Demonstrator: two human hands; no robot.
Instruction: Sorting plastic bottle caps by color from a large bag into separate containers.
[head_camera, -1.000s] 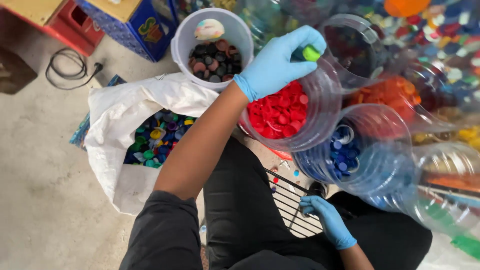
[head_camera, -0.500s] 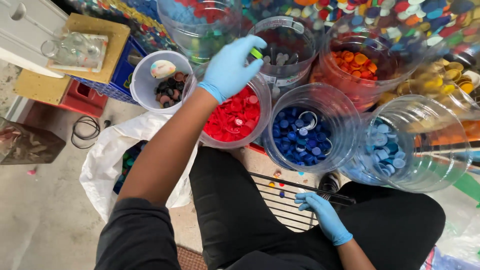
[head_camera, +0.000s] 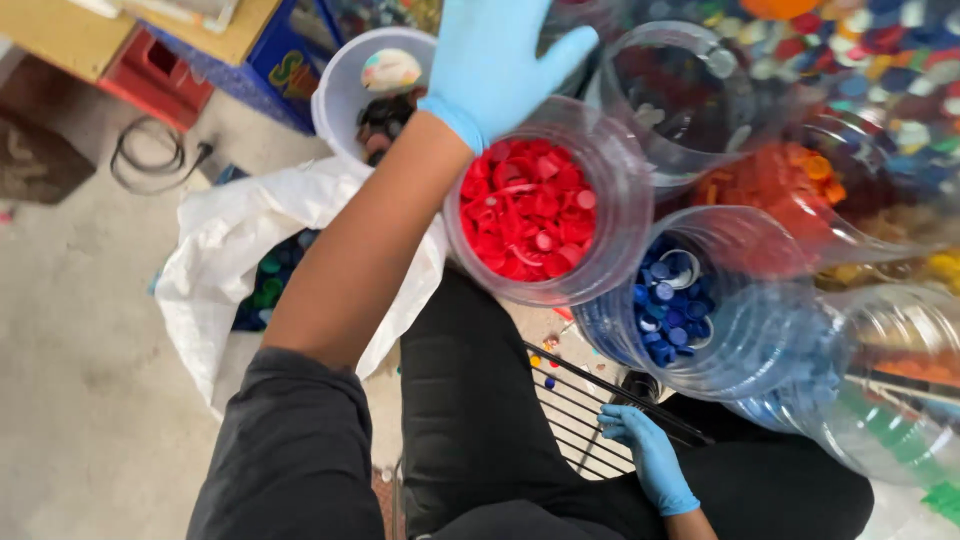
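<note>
My left hand (head_camera: 495, 65), in a blue glove, reaches far forward above a clear jar of red caps (head_camera: 612, 180). Its thumb is spread wide, and its fingertips run off the top edge. No cap shows in it. A near-empty clear jar (head_camera: 690, 95) stands just right of this hand. My right hand (head_camera: 650, 462), also gloved, rests low by my lap at a black wire rack (head_camera: 575, 405), fingers loosely apart and holding nothing.
A jar of blue caps (head_camera: 672, 300) and a jar of orange caps (head_camera: 775, 180) stand to the right. A white bucket (head_camera: 340, 100) holds dark caps. A white sack (head_camera: 215, 250) of green and blue caps lies on the concrete floor at left.
The green cap that my left hand pinched in the earlier frames is no longer visible. That hand has stretched further forward with its thumb spread. The view has shifted; my right hand stays by the rack.
</note>
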